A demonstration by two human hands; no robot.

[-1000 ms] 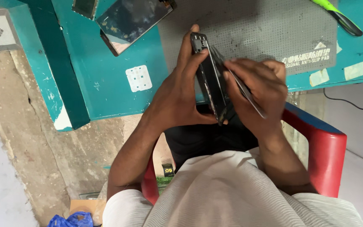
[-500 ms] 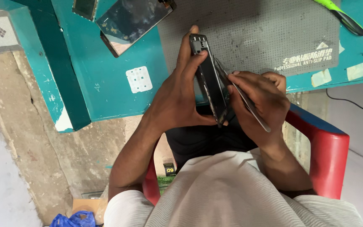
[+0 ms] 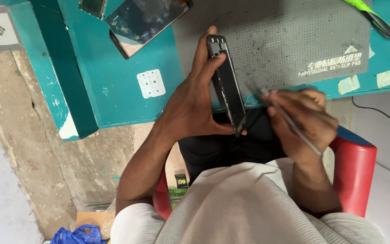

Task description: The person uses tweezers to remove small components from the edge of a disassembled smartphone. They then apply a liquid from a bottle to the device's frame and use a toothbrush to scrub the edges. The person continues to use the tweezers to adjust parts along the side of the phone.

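In the head view, your right hand has drawn back from the phone frame: half a second ago the thin metal tool lay with its tip against the frame's long edge, and now the tip sits just beside that edge, apart from it, with the hand blurred. That reads as a break between strokes, not a finished job, since the frame is as bare as it was. Your left hand has not shifted; its fingers are wrapped around the frame, which stands on edge over the near rim of the grey perforated mat, thumb at the frame's lower end, two fingertips over its upper end. Your right fingers are clenched around the tool like a pen. Left of the frame, a detached screen lies on the teal tabletop; far right of it lies a green-handled tool.
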